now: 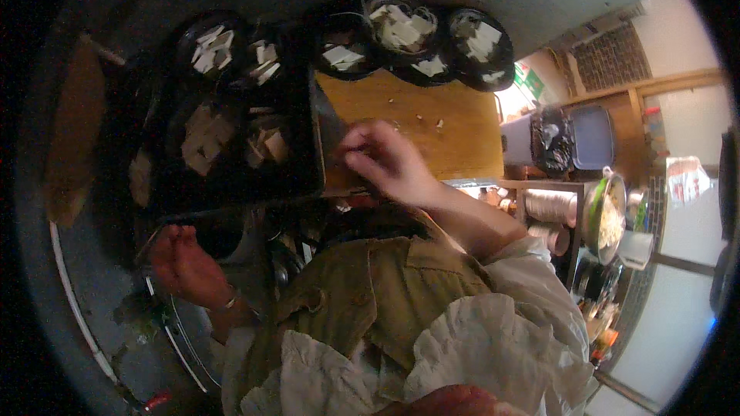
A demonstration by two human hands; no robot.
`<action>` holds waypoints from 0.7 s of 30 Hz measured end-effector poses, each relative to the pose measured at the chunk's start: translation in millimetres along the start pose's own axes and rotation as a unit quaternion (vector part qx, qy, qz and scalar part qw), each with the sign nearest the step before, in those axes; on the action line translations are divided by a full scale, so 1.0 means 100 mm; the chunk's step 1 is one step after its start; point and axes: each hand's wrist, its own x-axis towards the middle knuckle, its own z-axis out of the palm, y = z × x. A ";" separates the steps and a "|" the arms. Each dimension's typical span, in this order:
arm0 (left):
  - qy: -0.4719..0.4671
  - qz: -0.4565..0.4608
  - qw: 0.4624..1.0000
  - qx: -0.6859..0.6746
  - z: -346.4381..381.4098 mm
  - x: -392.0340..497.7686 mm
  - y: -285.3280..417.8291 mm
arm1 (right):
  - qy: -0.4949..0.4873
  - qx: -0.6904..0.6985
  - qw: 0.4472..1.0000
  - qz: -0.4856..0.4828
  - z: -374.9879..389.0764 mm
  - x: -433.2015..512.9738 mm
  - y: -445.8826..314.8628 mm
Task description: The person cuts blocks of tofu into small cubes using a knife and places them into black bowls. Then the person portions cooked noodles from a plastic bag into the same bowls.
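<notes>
My right hand is over the left part of a wooden board, fingers curled and thumb near the fingertips. Beside its fingers is a grey, blade-like surface; whether the hand grips it is unclear. Small pale scraps lie on the wood. My left hand hangs at the lower left, fingers drawn together, in front of a dark counter. Anything in its fingers is too dim to see. In the dark area between and beyond the hands lie flat brownish pieces and a second pile of pieces.
Dark bowls of white slab-like pieces line the back, with a glass bowl among them. At right are a lidded bin with a black bag, stacked plates on a shelf, and a green-rimmed bowl of pale food.
</notes>
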 end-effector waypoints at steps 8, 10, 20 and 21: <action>-0.129 -0.094 0.987 -0.017 0.61 -0.33 -0.28 | -0.039 -0.325 0.929 0.172 0.55 -0.25 1.50; -0.151 -0.172 0.971 -0.072 0.76 -0.52 -0.30 | -0.030 -0.291 0.946 0.137 0.53 -0.24 1.57; -0.456 -0.124 0.826 0.307 2.24 -1.50 -1.58 | 0.385 -0.297 0.873 0.038 -1.34 -0.95 2.17; -0.417 -0.090 0.832 0.355 2.44 -1.55 -1.88 | 0.381 -0.310 0.870 0.033 -1.47 -1.07 2.21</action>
